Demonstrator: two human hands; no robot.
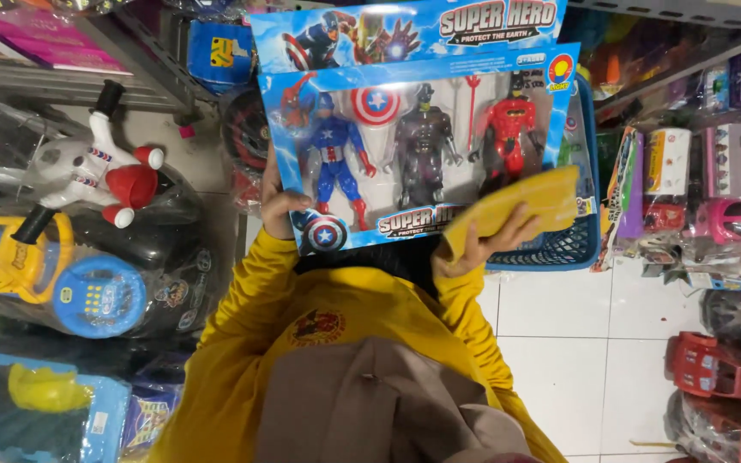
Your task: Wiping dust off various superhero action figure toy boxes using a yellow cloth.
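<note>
My left hand (278, 211) grips the lower left corner of a blue toy box (418, 141) with a clear window. Inside the box stand three action figures: one blue, one dark grey, one red, plus a round shield. My right hand (484, 244) holds a folded yellow cloth (516, 206) against the box's lower right corner. Both arms wear yellow sleeves. A second blue box of the same kind (405, 30) shows just behind the first.
A blue plastic basket (563, 247) sits behind the box on the white tile floor (576, 343). Wrapped ride-on toys (87, 257) crowd the left. Packaged toys, a pink one (726, 219) and a red toy truck (713, 369), line the right.
</note>
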